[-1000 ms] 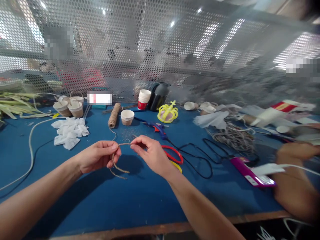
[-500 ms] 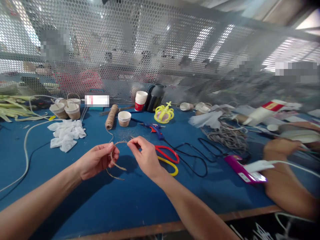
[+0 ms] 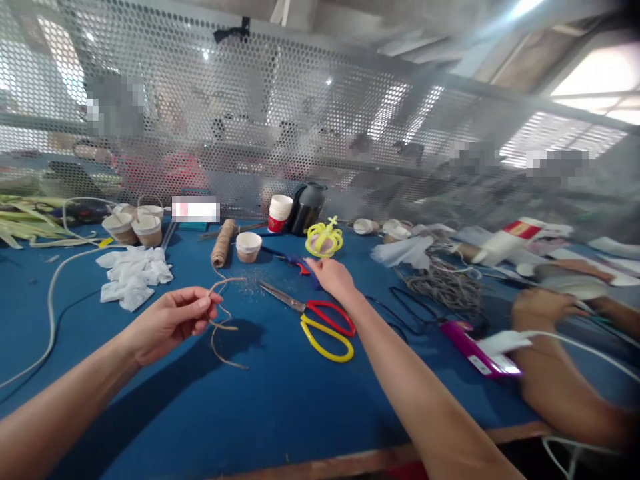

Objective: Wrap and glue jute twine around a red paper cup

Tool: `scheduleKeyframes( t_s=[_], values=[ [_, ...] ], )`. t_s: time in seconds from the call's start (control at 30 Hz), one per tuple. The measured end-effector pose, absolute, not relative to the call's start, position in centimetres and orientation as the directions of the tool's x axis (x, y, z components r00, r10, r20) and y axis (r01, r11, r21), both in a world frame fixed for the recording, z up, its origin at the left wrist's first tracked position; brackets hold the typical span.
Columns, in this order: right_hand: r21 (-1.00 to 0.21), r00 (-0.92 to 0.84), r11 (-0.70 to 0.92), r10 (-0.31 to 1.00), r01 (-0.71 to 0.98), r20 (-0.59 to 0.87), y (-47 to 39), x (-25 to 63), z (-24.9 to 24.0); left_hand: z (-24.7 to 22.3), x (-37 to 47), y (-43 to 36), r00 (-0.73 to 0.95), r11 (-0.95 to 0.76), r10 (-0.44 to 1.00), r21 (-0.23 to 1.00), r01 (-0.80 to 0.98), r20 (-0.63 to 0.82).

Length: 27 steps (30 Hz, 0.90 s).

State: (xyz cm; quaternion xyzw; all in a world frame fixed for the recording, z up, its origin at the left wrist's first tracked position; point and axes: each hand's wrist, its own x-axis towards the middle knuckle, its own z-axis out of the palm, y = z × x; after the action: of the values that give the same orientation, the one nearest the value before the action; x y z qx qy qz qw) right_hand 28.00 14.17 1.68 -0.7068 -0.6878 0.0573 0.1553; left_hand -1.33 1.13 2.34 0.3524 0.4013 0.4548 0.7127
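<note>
At the middle of the blue tabletop (image 3: 270,400), the left hand (image 3: 180,315) has its thumb pinched against the curled fingers, with a looped length of thin brown jute twine (image 3: 226,327) caught between them. The twine's loose ends hang free in the air just beyond the fingertips.

Taking those fingertips as the clock's centre, the right hand (image 3: 336,279) is between 2 and 3 o'clock, its fingers bent at the handle of a blue plastic glue gun with a red trigger (image 3: 311,272); I cannot tell whether they have closed fully round it. At 3 o'clock lie steel-bladed scissors with one red and one yellow handle (image 3: 303,309), blades pointing back toward the twine. A wound spool of brown twine (image 3: 223,244) lies at 12, and a small white-rimmed, brown-sided cup (image 3: 249,248) stands at 1.

To handle this well, I would keep the left pinch light but steady, so the loop does not slip or untwist while attention is on the other side. The right hand should stay on the grip, well clear of the metal nozzle, which may be hot, and keep the black cord (image 3: 383,308) from snagging the scissors.
</note>
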Motion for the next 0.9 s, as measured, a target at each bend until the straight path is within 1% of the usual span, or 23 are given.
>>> scheduleKeyframes(
  t_s=[0.1,0.17,0.23,0.33,0.4,0.5,0.6,0.67,0.7,0.73,0.8,0.9],
  values=[
    [-0.309,0.078,-0.077,0.997,0.948,-0.01,15.4,28.4,0.1,2.3,-1.1,1.0,0.25,0.325,0.936,0.878,-0.351,-0.247],
    [-0.344,0.1,-0.115,0.993,0.932,-0.061,16.0,28.3,-0.4,2.3,-0.9,1.0,0.264,0.326,0.933,0.883,-0.338,-0.244],
    [-0.403,0.128,-0.151,0.988,0.903,-0.084,16.2,28.1,-0.4,2.4,-0.6,0.9,0.27,0.323,0.932,0.889,-0.325,-0.24],
    [-0.534,0.15,-0.168,0.986,0.829,-0.076,15.7,28.0,0.3,2.5,-0.3,0.9,0.249,0.284,0.945,0.913,-0.294,-0.214],
    [-0.64,0.141,-0.135,0.989,0.757,-0.042,14.7,27.9,1.1,2.5,-0.2,0.9,0.227,0.222,0.959,0.947,-0.231,-0.169],
    [-0.78,0.087,-0.041,0.996,0.625,0.018,12.2,27.3,2.9,2.4,0.0,0.8,0.177,0.062,0.983,0.997,-0.047,-0.053],
    [-0.861,-0.045,0.046,0.999,0.506,0.027,8.9,26.1,4.7,2.2,0.3,0.6,0.141,-0.051,0.989,0.993,0.104,0.036],
    [-0.932,-0.193,0.104,0.981,0.348,0.037,6.8,25.1,5.5,2.0,0.5,0.4,0.123,-0.077,0.991,0.986,0.147,0.059],
    [-0.944,-0.238,0.132,0.97,0.302,0.06,5.8,24.6,5.7,1.9,0.6,0.3,0.112,-0.081,0.992,0.985,0.155,0.064],
    [-0.949,-0.246,0.154,0.966,0.274,0.086,4.9,24.0,5.7,1.7,0.6,0.2,0.099,-0.081,0.993,0.985,0.156,0.066],
    [-0.94,-0.264,0.211,0.954,0.267,0.14,3.5,23.2,5.3,1.3,0.7,0.1,0.072,-0.077,0.995,0.986,0.148,0.067],
    [-0.886,-0.27,0.287,0.943,0.364,0.195,2.4,22.5,4.0,0.9,0.7,-0.1,0.062,-0.107,0.993,0.979,0.171,0.098]
  ],
)
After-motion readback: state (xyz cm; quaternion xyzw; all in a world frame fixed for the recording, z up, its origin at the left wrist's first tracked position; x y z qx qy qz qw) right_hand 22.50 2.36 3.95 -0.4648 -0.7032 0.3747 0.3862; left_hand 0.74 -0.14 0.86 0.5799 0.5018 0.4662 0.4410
